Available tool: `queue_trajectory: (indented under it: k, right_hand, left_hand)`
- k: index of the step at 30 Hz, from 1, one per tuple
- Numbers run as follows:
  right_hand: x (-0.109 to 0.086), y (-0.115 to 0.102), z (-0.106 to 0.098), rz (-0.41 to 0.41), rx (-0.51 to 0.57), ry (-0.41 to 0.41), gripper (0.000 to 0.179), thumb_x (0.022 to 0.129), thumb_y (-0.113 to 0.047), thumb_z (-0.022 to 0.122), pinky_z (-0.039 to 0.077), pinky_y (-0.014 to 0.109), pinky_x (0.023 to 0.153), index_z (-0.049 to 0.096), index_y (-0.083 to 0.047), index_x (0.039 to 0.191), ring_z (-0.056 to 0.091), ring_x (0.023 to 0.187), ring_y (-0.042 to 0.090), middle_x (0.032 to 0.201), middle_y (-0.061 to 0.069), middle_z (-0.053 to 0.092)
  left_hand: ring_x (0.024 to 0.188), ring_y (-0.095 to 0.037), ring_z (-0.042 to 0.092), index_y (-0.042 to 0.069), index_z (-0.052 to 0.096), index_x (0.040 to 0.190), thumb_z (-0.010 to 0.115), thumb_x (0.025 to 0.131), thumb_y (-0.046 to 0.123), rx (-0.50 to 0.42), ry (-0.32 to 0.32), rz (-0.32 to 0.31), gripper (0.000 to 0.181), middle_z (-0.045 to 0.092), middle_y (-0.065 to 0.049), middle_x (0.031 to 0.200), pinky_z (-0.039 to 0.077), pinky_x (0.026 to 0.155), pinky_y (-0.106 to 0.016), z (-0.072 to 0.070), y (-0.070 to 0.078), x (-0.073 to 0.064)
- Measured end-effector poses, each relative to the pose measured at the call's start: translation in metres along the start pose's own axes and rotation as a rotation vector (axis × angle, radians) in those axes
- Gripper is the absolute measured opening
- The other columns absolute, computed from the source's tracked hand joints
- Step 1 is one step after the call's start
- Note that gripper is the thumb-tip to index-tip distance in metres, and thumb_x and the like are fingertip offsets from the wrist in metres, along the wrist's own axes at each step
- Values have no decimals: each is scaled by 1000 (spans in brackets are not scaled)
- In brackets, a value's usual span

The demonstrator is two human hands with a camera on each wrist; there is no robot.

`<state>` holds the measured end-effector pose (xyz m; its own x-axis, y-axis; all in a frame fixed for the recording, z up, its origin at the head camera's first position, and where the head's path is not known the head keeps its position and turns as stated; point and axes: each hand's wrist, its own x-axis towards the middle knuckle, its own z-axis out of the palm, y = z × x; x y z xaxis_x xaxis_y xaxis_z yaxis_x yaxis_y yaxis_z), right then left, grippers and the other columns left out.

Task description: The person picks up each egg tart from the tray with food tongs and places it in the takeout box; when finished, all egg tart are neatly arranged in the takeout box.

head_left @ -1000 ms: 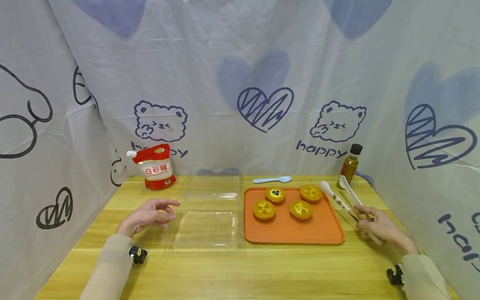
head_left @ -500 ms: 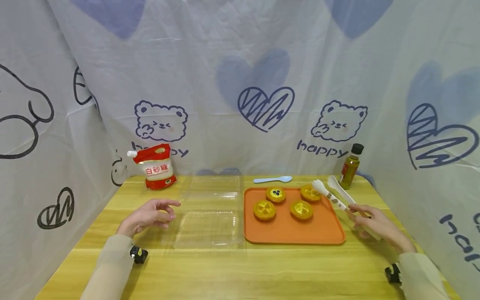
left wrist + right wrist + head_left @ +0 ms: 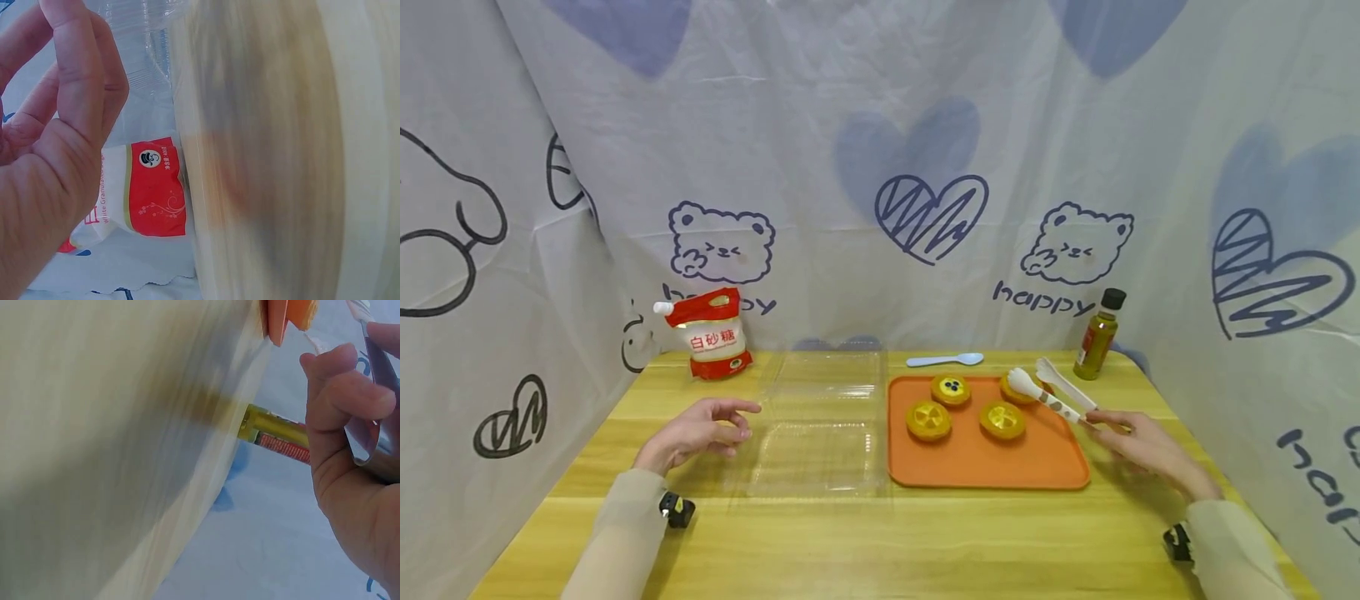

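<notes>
My right hand grips white-tipped tongs with a metal body; fingers and thumb bend around the metal in the right wrist view. The tongs' arms are spread, one tip overlapping the back right egg tart in the head view. Several tarts sit on the orange tray, among them a blueberry-topped tart at the back left. Left of the tray stands a clear plastic box with its lid raised or folded back. Beside the box, my left hand hovers with loosely bent fingers, holding nothing.
A red and white sugar bag stands at the table's back left. A pale blue spoon lies behind the tray. At the back right is an oil bottle with a black cap. Patterned cloth surrounds the table.
My right hand has carried the tongs leftward, from beside the tray's right edge to over the back right tart. My left hand has stayed in place.
</notes>
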<state>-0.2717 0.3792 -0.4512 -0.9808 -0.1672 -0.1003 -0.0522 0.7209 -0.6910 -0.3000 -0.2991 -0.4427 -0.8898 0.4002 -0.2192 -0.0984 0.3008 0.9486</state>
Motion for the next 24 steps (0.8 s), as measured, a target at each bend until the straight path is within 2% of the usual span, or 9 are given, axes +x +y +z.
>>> queue_trajectory:
  k: [4, 6, 8, 11, 13, 16, 19, 23, 24]
  right_hand:
    - [3, -3, 2, 10, -38, 6, 59, 98, -38, 57, 39, 28, 36, 46, -4, 145, 37, 40, 8, 91, 15, 65]
    - [3, -5, 3, 15, -48, 14, 61, 97, -41, 58, 39, 28, 36, 47, -4, 144, 36, 40, 8, 84, 12, 64]
    - [4, -7, 3, 19, -57, 19, 61, 97, -41, 58, 38, 28, 36, 48, -3, 144, 35, 39, 9, 70, 9, 58]
    - [5, -8, 4, 16, -70, 14, 62, 97, -40, 58, 37, 29, 36, 47, -1, 143, 34, 40, 9, 63, 6, 54]
    - [6, -9, 4, 19, -82, 9, 63, 97, -41, 59, 38, 29, 37, 47, -1, 143, 36, 40, 9, 72, 10, 60]
    - [8, -10, 6, 18, -121, 5, 65, 95, -44, 60, 42, 31, 39, 48, -1, 143, 42, 43, 13, 107, 29, 65]
    - [11, -11, 8, -7, -190, 18, 66, 94, -44, 62, 51, 34, 54, 50, 2, 140, 60, 66, 23, 135, 36, 51]
    - [14, -9, 11, -52, -238, 41, 62, 93, -39, 65, 54, 45, 82, 53, 5, 136, 60, 107, 38, 137, 34, 50]
    - [15, -8, 12, -59, -235, 46, 61, 93, -37, 66, 54, 50, 86, 54, 5, 135, 60, 110, 41, 136, 33, 51]
  left_hand:
    - [84, -21, 62, -8, 41, 142, 67, 90, 5, 2, -2, -2, 59, 55, -11, 104, 60, 71, -29, 0, 0, 0]
    - [85, -22, 62, -8, 41, 142, 67, 90, 5, 1, -3, -3, 59, 55, -11, 105, 60, 71, -30, -1, 0, -1]
    - [86, -23, 62, -7, 41, 142, 66, 90, 5, -1, -4, -4, 59, 55, -12, 106, 60, 72, -30, -1, -1, -1]
    - [87, -23, 62, -7, 41, 142, 67, 90, 5, -4, -5, -4, 59, 55, -12, 107, 60, 72, -30, -1, -1, -1]
    - [86, -23, 62, -6, 41, 143, 67, 90, 6, -4, -4, -3, 59, 55, -12, 108, 60, 71, -30, -1, -1, -1]
    - [86, -23, 62, -6, 41, 143, 67, 91, 6, -7, -4, -4, 59, 55, -13, 108, 60, 71, -30, -1, -2, -1]
    - [86, -22, 62, -6, 41, 143, 67, 91, 6, -2, -1, -7, 59, 55, -13, 109, 60, 71, -29, -1, -1, -1]
    - [86, -22, 62, -6, 42, 143, 67, 90, 7, 8, 2, -4, 59, 55, -13, 108, 60, 70, -29, 0, 0, 0]
    - [86, -23, 62, -6, 42, 143, 67, 90, 7, 12, 3, -3, 59, 55, -13, 108, 60, 70, -29, 0, 0, 0]
